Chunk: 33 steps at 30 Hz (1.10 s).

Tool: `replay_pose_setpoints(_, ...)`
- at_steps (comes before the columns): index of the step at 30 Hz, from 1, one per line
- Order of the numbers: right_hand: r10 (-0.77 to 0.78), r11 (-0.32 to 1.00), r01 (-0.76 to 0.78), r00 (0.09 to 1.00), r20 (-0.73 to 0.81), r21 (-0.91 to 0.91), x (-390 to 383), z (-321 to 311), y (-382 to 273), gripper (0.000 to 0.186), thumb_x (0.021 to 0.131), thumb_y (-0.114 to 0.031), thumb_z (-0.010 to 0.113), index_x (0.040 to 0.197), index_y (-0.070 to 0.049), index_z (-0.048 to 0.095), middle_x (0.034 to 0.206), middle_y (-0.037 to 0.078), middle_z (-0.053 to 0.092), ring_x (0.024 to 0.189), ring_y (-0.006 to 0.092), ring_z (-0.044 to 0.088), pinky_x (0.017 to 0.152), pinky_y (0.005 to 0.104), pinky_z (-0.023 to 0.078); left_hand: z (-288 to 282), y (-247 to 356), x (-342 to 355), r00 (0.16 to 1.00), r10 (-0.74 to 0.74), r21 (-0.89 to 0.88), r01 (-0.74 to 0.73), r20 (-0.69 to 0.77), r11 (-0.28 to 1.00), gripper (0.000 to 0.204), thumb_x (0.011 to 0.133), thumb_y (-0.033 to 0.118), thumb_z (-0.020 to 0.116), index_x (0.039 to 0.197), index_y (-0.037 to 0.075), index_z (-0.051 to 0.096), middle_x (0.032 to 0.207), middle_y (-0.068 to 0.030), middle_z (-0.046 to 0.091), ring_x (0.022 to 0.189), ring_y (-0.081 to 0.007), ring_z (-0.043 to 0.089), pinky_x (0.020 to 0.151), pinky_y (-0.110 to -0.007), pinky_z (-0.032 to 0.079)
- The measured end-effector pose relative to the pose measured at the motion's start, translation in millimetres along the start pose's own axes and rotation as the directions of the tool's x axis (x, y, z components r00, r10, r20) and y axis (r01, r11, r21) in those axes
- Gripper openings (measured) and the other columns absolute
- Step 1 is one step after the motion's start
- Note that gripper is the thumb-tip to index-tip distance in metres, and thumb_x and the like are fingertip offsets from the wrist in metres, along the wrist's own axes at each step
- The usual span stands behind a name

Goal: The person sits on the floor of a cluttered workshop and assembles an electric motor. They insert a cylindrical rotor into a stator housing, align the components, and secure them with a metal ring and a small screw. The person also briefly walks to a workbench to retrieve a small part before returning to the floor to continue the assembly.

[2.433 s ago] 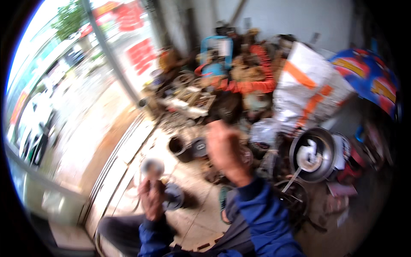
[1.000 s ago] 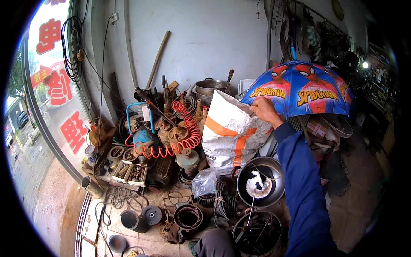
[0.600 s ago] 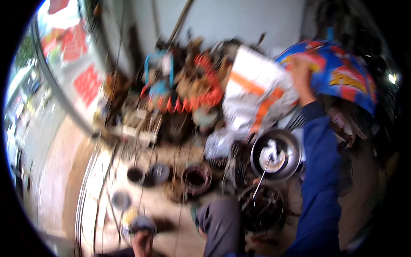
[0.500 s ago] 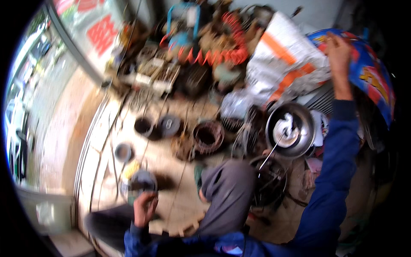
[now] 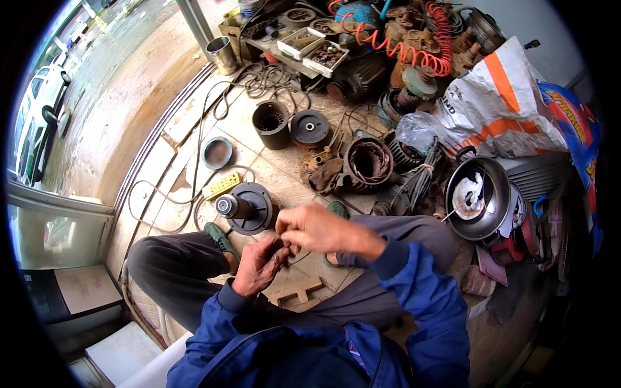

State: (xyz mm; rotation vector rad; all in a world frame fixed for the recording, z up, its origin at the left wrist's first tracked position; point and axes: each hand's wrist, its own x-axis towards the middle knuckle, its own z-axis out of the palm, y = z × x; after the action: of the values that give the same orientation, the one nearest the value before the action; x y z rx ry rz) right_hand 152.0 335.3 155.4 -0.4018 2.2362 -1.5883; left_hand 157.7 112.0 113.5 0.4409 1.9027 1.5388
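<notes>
My left hand [image 5: 257, 266] and my right hand [image 5: 320, 229] come together over the space between my knees. Their fingertips are pinched and touch each other. Whatever lies between them is too small and covered to make out; a thin dark strand shows just below the right fingers. Right beyond the hands stands a round dark metal flange [image 5: 259, 205] with a shaft end [image 5: 228, 205] sticking up toward the left. Beside it lies a yellow power strip [image 5: 221, 185] with a black cord. A notched wooden piece [image 5: 299, 292] rests on the floor below my hands.
A round bowl [image 5: 218, 152] sits past the power strip. Ahead are a motor housing [image 5: 270, 125], a black disc [image 5: 310, 128] and a wire-wound stator [image 5: 369, 161]. To the right stand a dark pan [image 5: 456, 210] with white stuff inside and a white-orange sack [image 5: 479, 97].
My right hand has come from the sack at the far right to meet my left hand in the middle. My left hand has moved right and up. The view has shifted and sharpened.
</notes>
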Motion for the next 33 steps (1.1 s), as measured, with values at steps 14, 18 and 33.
replay_pose_setpoints(14,0.636,0.449,-0.640,0.719,-0.280,-0.624,86.6,46.5,262.1,0.052,0.083,-0.014,0.072,0.132,-0.005,0.057,0.147,0.021,0.034,0.124,0.0468,0.050,0.098,0.0533,0.050,-20.8,-58.5,-4.0,0.959,-0.253,-0.085,0.244,-0.126,0.966,0.028,0.102,0.024,0.060,0.106,-0.002,0.067,0.071,-0.0069,0.063,0.067,-0.0122,0.058,0.063,-0.030,0.048)
replay_pose_setpoints(18,0.610,0.478,-0.594,0.754,-0.242,-0.647,100.4,37.4,262.6,0.058,0.088,-0.014,0.067,0.142,-0.002,0.048,0.141,0.023,0.041,0.121,0.0443,0.052,0.098,0.0504,0.050,-23.3,-61.5,1.8,0.958,-0.273,-0.076,0.267,-0.091,0.961,0.030,0.103,0.023,0.060,0.112,-0.005,0.066,0.079,-0.0057,0.064,0.072,-0.0098,0.058,0.066,-0.028,0.049)
replay_pose_setpoints(33,0.309,0.492,-0.562,0.827,-0.470,-0.665,105.9,35.0,290.0,0.015,0.084,-0.006,0.069,0.090,0.007,0.069,0.111,0.029,0.062,0.091,0.0440,0.065,0.079,0.0495,0.055,-29.4,-84.3,-7.3,0.958,-0.265,-0.163,0.246,-0.109,0.956,0.033,0.104,0.029,0.058,0.110,-0.003,0.066,0.080,-0.0013,0.062,0.075,-0.0084,0.054,0.067,-0.026,0.046)
